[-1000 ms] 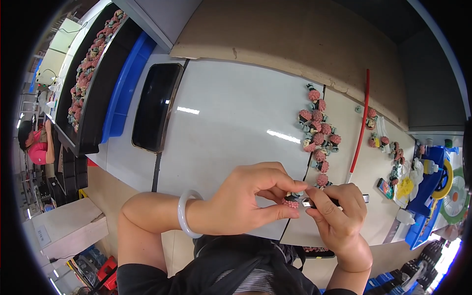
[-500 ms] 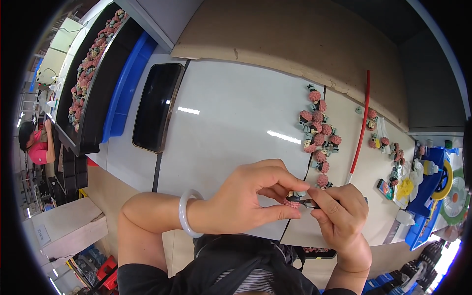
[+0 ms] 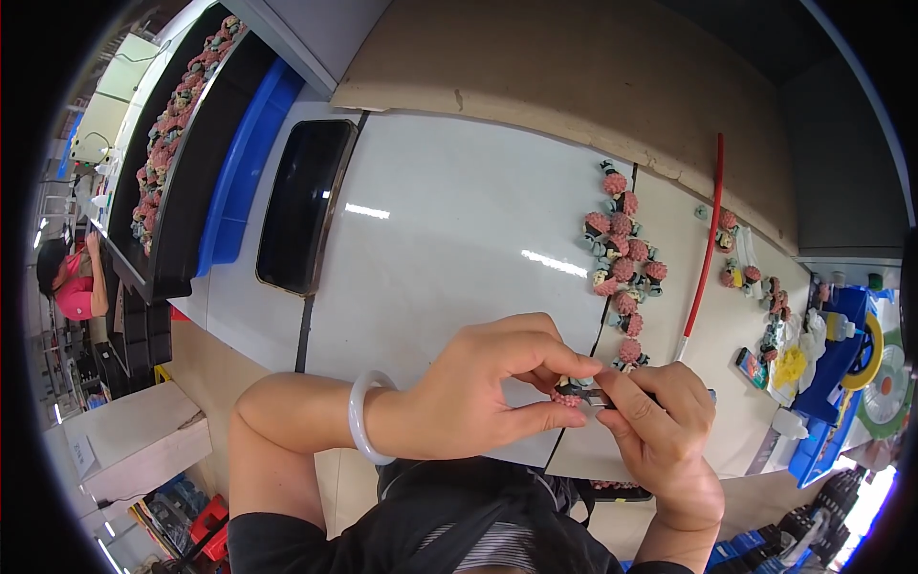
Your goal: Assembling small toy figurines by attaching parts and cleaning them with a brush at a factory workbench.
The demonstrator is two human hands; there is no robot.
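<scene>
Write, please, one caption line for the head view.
Left hand and right hand pinch a small pink piece over a white table.

The left hand (image 3: 488, 392) reached in from the lower left, forearm bent across the body, thumb and forefinger pinched together at the tips. The right hand (image 3: 660, 430) rose from below, fingers curled and closed, its fingertips meeting the left hand's.

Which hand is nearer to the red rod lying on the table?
Right. The right hand sits just below the red rod's lower end; the left hand is further off to its left.
</scene>
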